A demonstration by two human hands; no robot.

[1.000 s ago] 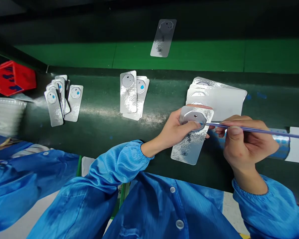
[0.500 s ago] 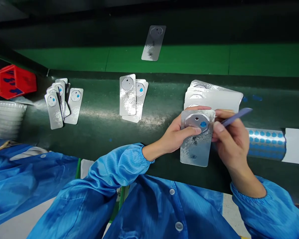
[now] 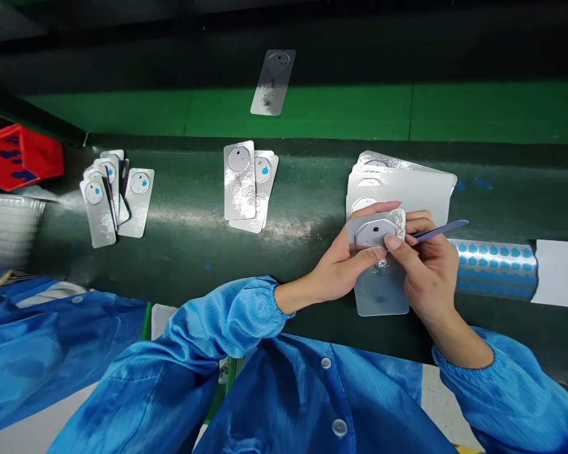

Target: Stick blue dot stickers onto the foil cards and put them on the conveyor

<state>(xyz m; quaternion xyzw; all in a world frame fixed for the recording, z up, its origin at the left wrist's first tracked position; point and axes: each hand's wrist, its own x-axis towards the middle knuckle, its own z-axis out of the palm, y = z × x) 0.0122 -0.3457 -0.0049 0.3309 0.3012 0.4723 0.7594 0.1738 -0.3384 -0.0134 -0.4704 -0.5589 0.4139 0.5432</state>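
My left hand (image 3: 337, 271) is closed on a silver metal plate (image 3: 383, 296), with the thumb on its front and fingers behind. The plate has an octagonal outline with a dark hole near its top. My right hand (image 3: 428, 271) presses its thumb on the right part of that octagon, covering the spot there. A slim purple tool (image 3: 442, 231), perhaps tweezers, is held in the same hand and points right. Just behind my hands lies a fanned stack of silver plates (image 3: 407, 189). Right of them is a sheet of round blue stickers (image 3: 499, 268), its left end hidden by my hand.
Two overlapping plates (image 3: 240, 195) lie mid-bench, and a pile of plates with blue dots (image 3: 99, 214) lies left. One plate (image 3: 273, 82) leans on the green back ledge. A red bin (image 3: 45, 157) and clear trays (image 3: 9, 221) stand far left, near another person's blue sleeve (image 3: 52, 340).
My right thumb has moved left onto the plate and now covers the blue dot seen before. The purple tool has swung flatter. The plate's lower end has shifted slightly right.
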